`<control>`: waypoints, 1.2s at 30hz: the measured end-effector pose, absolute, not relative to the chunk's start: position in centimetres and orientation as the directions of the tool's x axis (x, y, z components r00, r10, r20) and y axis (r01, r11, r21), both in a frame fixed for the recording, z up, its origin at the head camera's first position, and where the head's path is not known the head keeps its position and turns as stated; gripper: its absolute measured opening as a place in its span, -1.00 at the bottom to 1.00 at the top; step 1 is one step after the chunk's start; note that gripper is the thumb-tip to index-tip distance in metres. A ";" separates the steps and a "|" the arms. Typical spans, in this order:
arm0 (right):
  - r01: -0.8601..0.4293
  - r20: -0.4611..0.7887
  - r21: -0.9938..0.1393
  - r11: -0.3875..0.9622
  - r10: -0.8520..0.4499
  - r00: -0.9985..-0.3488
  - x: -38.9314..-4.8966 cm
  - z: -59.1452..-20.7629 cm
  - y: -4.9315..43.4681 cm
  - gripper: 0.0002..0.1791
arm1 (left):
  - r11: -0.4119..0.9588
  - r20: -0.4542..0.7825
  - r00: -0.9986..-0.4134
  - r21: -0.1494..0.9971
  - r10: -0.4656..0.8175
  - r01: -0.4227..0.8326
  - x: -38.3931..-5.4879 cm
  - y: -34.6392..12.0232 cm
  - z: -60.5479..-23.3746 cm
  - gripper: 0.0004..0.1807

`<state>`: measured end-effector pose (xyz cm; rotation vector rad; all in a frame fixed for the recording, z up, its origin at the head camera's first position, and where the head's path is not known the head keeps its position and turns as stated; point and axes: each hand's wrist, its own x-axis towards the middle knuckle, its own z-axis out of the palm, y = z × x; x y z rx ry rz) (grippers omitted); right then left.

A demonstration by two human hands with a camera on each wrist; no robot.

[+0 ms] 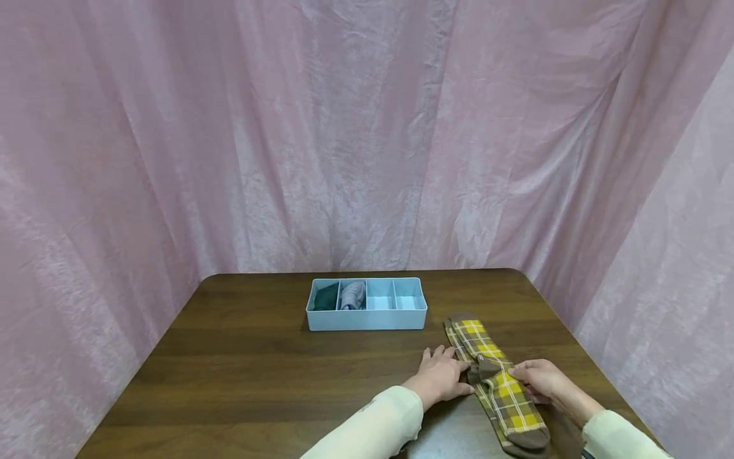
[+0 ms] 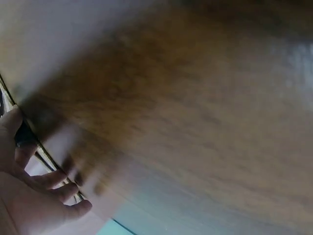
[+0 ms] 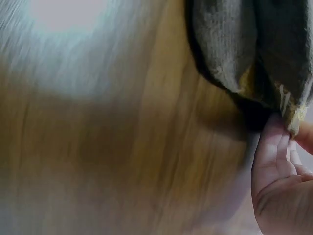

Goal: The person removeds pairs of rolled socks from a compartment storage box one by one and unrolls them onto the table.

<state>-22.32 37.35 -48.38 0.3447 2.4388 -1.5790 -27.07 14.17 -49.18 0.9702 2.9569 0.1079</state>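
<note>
A pair of yellow-and-brown plaid socks [image 1: 518, 405] lies lengthwise on the table, one sock over the other, brown toes towards me. Along their left edge my left hand [image 1: 440, 376] rests with spread fingers, touching the socks near the brown heel. From the right side my right hand [image 1: 541, 382] pinches the edge of the upper sock between thumb and fingers. In the right wrist view the brown sock ends [image 3: 225, 44] hang close above that hand. The left wrist view shows the left fingers [image 2: 56, 193] at the sock edge.
A light blue box [image 1: 367, 320] with several compartments stands at the back middle of the brown wooden table [image 1: 246, 370]. A dark green folded item [image 1: 325, 298] and a grey folded item [image 1: 352, 295] fill its left two compartments. Pink curtains [image 1: 344, 127] hang behind.
</note>
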 end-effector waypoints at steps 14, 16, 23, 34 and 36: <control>0.357 -0.350 -0.852 0.382 0.092 -0.932 -21.7 -48.2 38.0 -0.86 | 0.900 -0.059 -0.900 -0.043 0.431 0.434 -26.5 16.3 -49.3 -0.24; 0.352 -0.348 -0.851 0.390 0.084 -0.934 -21.7 -48.3 38.6 -0.84 | 0.902 -0.068 -0.902 -0.046 0.426 0.429 -26.6 16.4 -49.4 -0.25; 0.403 -0.391 -0.822 0.403 0.116 -0.913 -21.9 -47.9 39.8 -0.75 | 0.885 -0.081 -0.884 -0.038 0.460 0.464 -26.9 15.8 -49.4 -0.25; 0.344 -0.300 -0.835 0.430 0.169 -0.939 -22.9 -48.1 39.5 -0.75 | 0.884 -0.109 -0.881 -0.037 0.460 0.466 -26.9 15.6 -49.3 -0.25; 0.335 -0.280 -0.834 0.438 0.187 -0.942 -22.8 -48.0 39.9 -0.72 | 0.884 -0.110 -0.882 -0.039 0.459 0.465 -26.8 15.6 -49.3 -0.25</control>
